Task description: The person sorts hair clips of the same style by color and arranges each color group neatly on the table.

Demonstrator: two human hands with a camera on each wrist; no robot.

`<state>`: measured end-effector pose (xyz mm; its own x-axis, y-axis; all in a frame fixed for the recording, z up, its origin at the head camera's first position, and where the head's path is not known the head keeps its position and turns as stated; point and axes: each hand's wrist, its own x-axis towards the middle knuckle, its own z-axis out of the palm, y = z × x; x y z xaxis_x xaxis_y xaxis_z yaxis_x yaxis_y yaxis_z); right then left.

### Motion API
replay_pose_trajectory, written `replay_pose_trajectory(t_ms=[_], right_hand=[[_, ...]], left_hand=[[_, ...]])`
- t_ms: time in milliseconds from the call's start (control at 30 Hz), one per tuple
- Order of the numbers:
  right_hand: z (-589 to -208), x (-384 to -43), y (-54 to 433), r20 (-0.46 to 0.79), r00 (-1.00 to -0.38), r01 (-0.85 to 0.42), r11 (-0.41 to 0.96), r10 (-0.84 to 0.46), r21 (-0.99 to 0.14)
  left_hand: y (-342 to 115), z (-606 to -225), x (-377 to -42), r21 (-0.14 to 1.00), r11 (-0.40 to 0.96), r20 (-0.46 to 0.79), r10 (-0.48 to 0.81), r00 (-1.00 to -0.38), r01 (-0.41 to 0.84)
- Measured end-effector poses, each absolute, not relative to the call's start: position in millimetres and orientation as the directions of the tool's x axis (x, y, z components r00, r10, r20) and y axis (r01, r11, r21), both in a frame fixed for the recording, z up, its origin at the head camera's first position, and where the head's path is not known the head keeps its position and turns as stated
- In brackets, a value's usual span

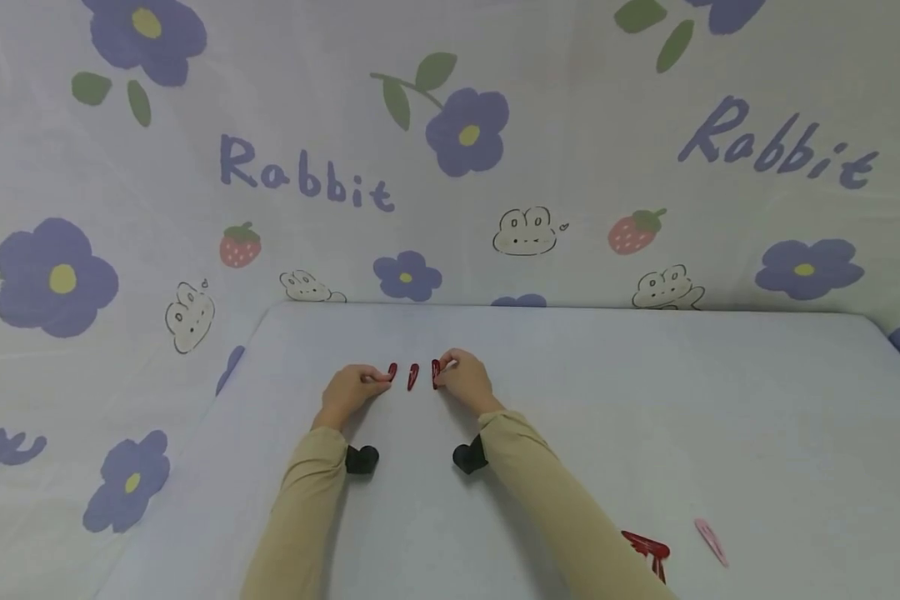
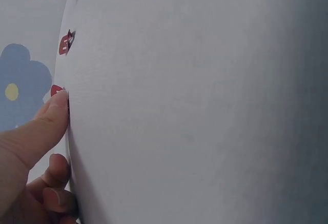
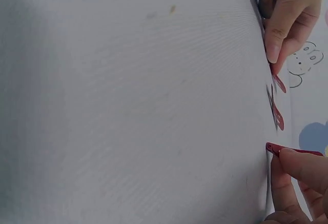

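Three red snap hair clips stand in a short row on the white table, near its far side. My left hand [image 1: 351, 393] pinches the end of the left hair clip [image 1: 393, 370] between thumb and index finger; in the left wrist view the thumb hides most of that clip. The middle hair clip [image 1: 413, 377] lies untouched between the hands. At the right end of the row, my right hand [image 1: 467, 380] grips the right hair clip [image 1: 436, 373] with thumb and fingers. In the right wrist view this clip [image 3: 273, 148] appears raised at an angle off the tabletop.
More red hair clips [image 1: 648, 545] lie together beside the right forearm, partly hidden by the sleeve. A pink hair clip [image 1: 711, 542] is to their right. Behind the white table [image 1: 690, 400] hangs a patterned cloth [image 1: 570, 125] with flowers and rabbits.
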<state>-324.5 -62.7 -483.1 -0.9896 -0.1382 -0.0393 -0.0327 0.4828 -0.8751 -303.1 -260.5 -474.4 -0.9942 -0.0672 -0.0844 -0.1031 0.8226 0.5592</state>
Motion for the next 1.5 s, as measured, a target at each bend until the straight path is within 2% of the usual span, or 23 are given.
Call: replay_pose_trajectory(t_ms=[433, 800, 1300, 1500], right_hand=[[-474, -318, -68, -0.042, -0.993, -0.037, 0.634, -0.109, -0.772], [-477, -319, -67, -0.042, -0.992, -0.049, 0.686, -0.116, -0.726], [-477, -320, -67, 0.006, -0.993, -0.087, 0.689, -0.119, -0.72], [-481, -320, -66, -0.003, -0.993, -0.08, 0.684, -0.119, -0.725]], left_hand=[[-258, -475, -302, 0.569, 0.811, -0.088, -0.105, -0.991, -0.136], [-259, -475, -302, 0.563, 0.817, -0.078, -0.098, -0.992, -0.125], [-258, -471, -303, 0.564, 0.816, -0.082, -0.099, -0.992, -0.128], [-266, -484, -309, 0.58, 0.807, -0.083, -0.078, -0.993, -0.112]])
